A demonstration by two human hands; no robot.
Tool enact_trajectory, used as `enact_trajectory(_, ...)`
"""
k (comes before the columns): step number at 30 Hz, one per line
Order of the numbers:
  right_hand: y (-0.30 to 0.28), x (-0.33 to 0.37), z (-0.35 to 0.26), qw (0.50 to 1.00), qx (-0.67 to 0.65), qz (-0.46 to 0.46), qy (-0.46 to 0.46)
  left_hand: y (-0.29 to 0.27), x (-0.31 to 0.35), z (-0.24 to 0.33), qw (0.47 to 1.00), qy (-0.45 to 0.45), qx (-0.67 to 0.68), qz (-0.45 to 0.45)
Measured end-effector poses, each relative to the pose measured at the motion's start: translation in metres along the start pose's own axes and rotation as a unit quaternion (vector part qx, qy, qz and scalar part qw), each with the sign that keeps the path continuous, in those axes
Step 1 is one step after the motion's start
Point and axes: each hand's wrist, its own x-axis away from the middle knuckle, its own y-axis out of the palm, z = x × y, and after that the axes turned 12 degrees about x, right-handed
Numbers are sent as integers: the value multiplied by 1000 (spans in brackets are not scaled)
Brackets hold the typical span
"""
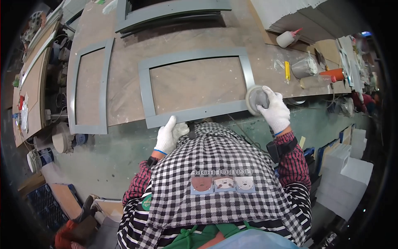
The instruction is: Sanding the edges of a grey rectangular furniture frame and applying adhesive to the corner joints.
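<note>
A grey rectangular frame [200, 111] lies on the worktable in front of me, its near rail at the table's front edge. My left hand [170, 135], in a white glove, grips that rail near its left corner, thumb on top and the other fingers curled at the edge. My right hand [275, 108], gloved too, is closed around a round, grey-topped sander [258, 100]. The sander sits on the frame's near right corner and hides it. Its underside cannot be seen.
Another grey frame [105, 87] lies to the left, and stacked frames [174, 13] stand at the back. At right are a white squeeze bottle [285, 39], a yellow cutter [287, 71], a clear plastic cup [304, 67] and an orange-red container [334, 74]. White panels [302, 18] are piled behind them.
</note>
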Motion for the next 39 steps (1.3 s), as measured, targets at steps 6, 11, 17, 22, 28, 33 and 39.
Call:
enact_trajectory(6,-10,20,-37,996,24,-63,-63,-10,-13,-6,999,9,23,-42)
enact_trajectory(11,-19,-37,-35,1000,6,-19,4,-6,-11,-2,999,21,17,-34)
enact_trajectory(17,-34,-130,-58,999,23,-27,4,-6,-8,1,998,18,35,-58)
enact_trajectory(22,-31,-200,-63,998,-33,50,-1,-8,-6,-1,999,-14,-4,-34)
enact_trajectory(28,-35,-206,-114,999,-23,39,-23,-9,-17,-4,998,-39,-22,-52)
enact_trajectory(33,-39,-168,-209,988,-20,45,-147,-5,-7,6,998,-30,-36,-41)
enact_trajectory(39,-46,-141,-313,960,2,22,-278,-18,-23,-1,995,-53,-45,-65)
